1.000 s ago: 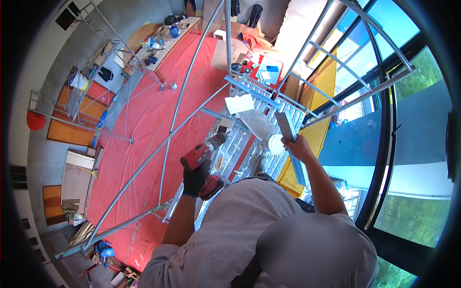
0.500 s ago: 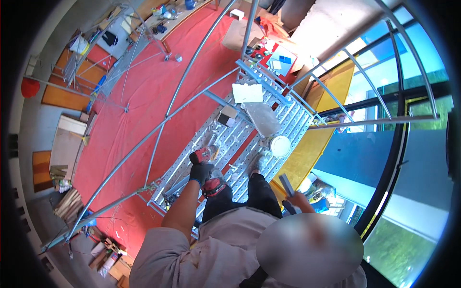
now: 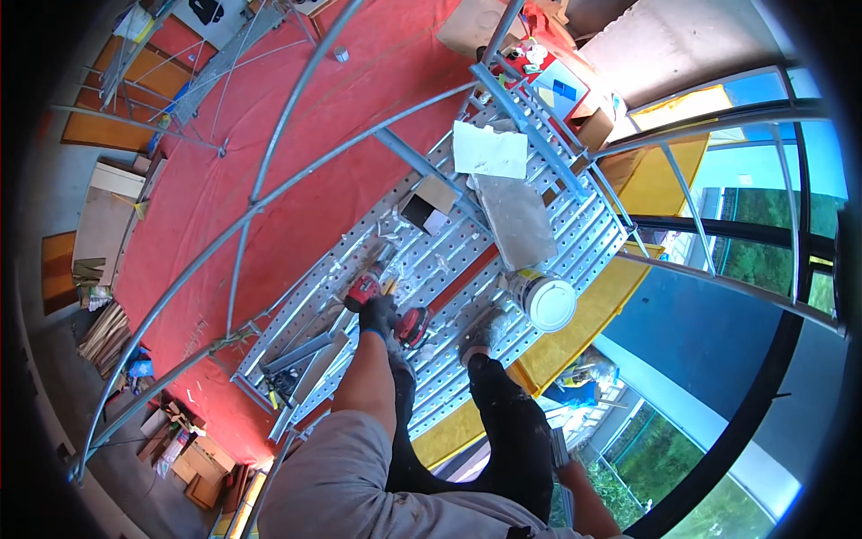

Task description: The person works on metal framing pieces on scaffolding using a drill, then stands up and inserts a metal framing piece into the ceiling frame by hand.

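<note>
Head cam: worker's gloved L hand [image 3: 379, 316] wraps red cordless drill [image 3: 364, 291], long axis pointing fwd above perforated scaffold deck [image 3: 579, 238]; R hand [image 3: 573, 475], well apart beside R leg [image 3: 507, 404], clasps metal strip [image 3: 559, 446].

Red floor sheet [image 3: 175, 256], pale wall [image 3: 687, 45], dark-framed windows [image 3: 754, 395], greenery [image 3: 666, 456] outside

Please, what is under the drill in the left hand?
Below the red drill in the left hand, the perforated metal platform shows; the part behind them is hidden.
</note>
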Demonstrator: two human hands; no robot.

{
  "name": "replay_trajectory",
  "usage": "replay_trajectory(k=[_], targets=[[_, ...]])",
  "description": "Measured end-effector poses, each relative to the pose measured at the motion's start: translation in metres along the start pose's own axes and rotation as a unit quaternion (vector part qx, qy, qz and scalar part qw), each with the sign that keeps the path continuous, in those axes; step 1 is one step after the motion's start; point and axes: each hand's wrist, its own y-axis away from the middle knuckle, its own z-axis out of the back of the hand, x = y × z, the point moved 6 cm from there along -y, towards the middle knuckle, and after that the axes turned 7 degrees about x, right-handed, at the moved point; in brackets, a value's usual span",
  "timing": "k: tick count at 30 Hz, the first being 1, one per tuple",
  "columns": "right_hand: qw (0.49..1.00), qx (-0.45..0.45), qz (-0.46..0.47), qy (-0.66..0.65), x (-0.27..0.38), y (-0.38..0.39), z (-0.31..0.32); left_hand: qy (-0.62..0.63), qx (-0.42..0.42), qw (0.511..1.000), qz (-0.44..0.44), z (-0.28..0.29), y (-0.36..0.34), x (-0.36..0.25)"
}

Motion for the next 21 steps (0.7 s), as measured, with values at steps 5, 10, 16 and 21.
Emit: replay_trajectory(k=[5, 10, 16, 21], targets=[[0.997, 0.031, -0.064, 0.002, -0.021, -0.02, -0.016, 0.181, 0.003, 0.981, -0.065, -0.023, -0.082, 0.007], [0.996, -0.008, -0.081, -0.038, -0.042, -0.034, -0.012, 0.279, 0.095, 0.952, -0.08, -0.053, -0.133, 0.015], [0.992, 0.014, -0.097, -0.075, -0.062, -0.052, -0.025, 0.179, 0.109, 0.978, -0.005, -0.039, -0.196, 0.064], [0.999, 0.01, 0.023, -0.023, -0.05, -0.091, -0.05, -0.204, -0.082, 0.929, -0.298, 0.003, -0.196, 0.021]])
